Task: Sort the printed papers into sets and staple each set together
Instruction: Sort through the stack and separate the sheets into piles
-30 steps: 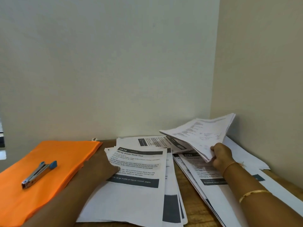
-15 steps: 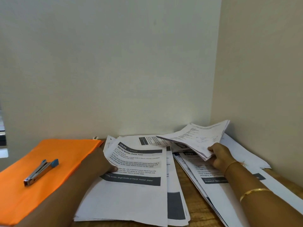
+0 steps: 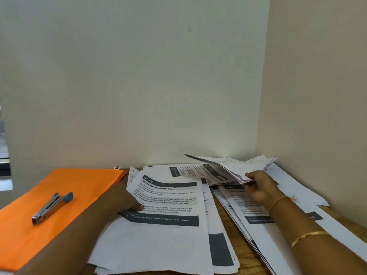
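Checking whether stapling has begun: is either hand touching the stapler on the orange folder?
Apart. The head view shows the stapler lying alone on the orange folder; the left hand grips a printed sheet, the right hand a lifted bundle.

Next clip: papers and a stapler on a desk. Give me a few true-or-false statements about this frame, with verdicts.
1. The stapler lies on the orange folder. True.
2. The right hand holds the stapler. False: it grips a lifted bundle of sheets.
3. The left hand holds the Spray Bottle Refill Test sheet, thumb on top. True.
4. All the papers form one squared pile. False: several overlapping piles spread across the wooden table.
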### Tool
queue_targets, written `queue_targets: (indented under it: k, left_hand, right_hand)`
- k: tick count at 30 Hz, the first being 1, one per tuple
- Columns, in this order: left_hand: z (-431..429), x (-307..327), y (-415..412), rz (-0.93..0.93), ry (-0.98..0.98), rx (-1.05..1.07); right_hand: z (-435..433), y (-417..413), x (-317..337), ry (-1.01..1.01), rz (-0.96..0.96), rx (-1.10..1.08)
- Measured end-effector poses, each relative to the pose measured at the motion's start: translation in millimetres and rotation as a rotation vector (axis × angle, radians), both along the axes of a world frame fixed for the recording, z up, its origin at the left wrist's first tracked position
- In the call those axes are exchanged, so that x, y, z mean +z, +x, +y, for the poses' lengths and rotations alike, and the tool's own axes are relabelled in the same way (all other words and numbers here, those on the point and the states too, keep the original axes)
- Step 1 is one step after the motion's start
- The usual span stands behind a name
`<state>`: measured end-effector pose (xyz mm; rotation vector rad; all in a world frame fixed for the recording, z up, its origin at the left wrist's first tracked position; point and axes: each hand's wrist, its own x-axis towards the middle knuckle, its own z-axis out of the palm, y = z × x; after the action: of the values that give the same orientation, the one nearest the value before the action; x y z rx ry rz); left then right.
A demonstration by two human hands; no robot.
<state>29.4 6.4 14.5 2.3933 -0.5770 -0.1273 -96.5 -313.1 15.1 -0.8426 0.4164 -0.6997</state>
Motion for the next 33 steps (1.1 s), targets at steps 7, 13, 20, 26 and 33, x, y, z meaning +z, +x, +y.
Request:
queue_targets:
  k: [7, 13, 20, 26, 33]
  left_hand:
    - [-2, 5, -6, -0.113, 0.117, -0.009]
    - [1, 1, 6, -0.182, 0.221, 0.018]
    - [6, 1, 14, -0.24, 0.189, 0.081]
    - [14, 0, 25, -0.325, -0.05, 0.168]
    - [25, 2, 24, -0.496, -0.319, 0.224]
  right_hand:
    - [-3, -6, 4, -0.045, 0.08, 0.048]
    - [-26, -26, 6, -0.018, 0.171, 0.146]
    - [-28, -31, 2, -0.049, 0.299, 0.246]
    - [-32, -31, 1, -0.019, 0.227, 0.218]
    - [-33, -29, 1, -0.033, 0.198, 0.174]
